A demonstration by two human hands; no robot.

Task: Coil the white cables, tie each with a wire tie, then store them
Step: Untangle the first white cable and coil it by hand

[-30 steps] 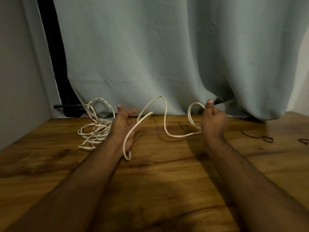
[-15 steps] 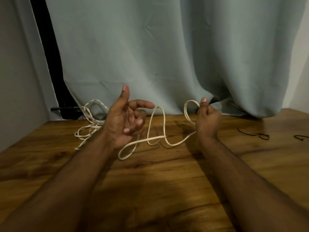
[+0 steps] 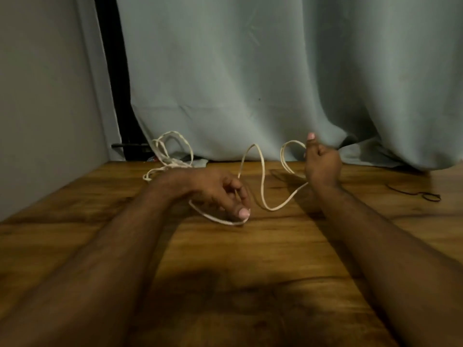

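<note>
The left hand [image 3: 220, 194], raised with its fingers spread a moment ago, has dropped palm-down to the surface [image 3: 250, 271] and now curls its fingers over a low run of the white cable [image 3: 263, 181], thumb tip pressed at the bend nearest the camera; it appears to be pinching the strand there, though the fingers hide the exact contact. The right hand [image 3: 322, 162] has barely moved: it stays up near the curtain [image 3: 275, 71], fingers closed with the thumb on top, holding the small loops already gathered. Between the hands the cable rises in one tall arch and sags to the surface before climbing to the right hand. The rest lies as a loose tangle at the back left, behind the left wrist, touching the curtain's hem. The regrasp suggests the next length is about to be carried across and added to the coil, so coiling is at an early stage, with most of the cable unwound. A dark wire tie [image 3: 423, 195] lies untouched on the surface to the right, well apart from both hands.
</note>
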